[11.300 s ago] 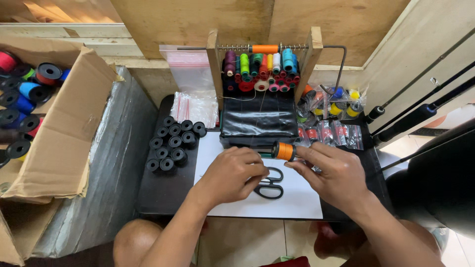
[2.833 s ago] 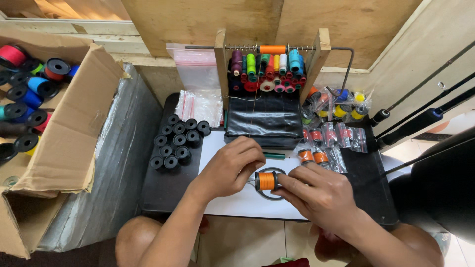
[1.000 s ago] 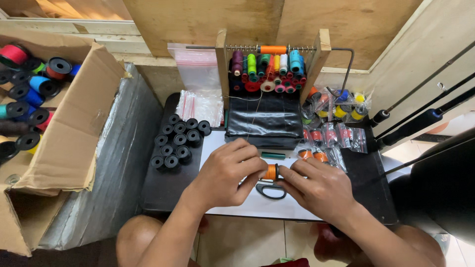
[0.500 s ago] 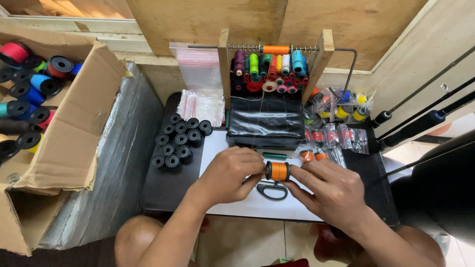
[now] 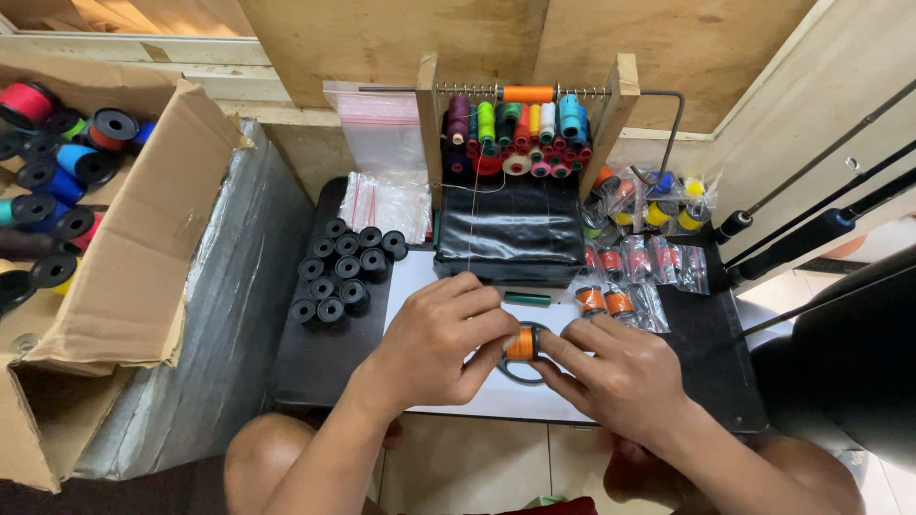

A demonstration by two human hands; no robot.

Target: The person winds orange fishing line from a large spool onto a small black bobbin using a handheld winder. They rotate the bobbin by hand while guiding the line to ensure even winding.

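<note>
Left hand [image 5: 434, 339]: fingers curled together, fingertips closed on the left end of the orange spool [image 5: 521, 344].
Right hand [image 5: 611, 377]: thumb and forefinger clamped on the spool's right end.
Orange spool: held between both hands just above the white surface [image 5: 477, 391], over the black scissors [image 5: 523, 367]; its long axis runs left to right, flanges facing each hand.
Thread [image 5: 469, 238]: a thin strand runs from the hands up toward the rack.
Doing it well: I judge the spool should stay level with its axis square to the strand, and the pinch light on the flanges, so the windings stay tidy.
Black spools [image 5: 342, 272]: empty, clustered to the left on the dark tray.
Bagged spools [image 5: 630, 262]: small clear packets to the right.
Thread rack [image 5: 520, 129]: wooden frame with many coloured spools, at the back.
Cardboard box [image 5: 134, 238]: far left, holding larger coloured reels.
</note>
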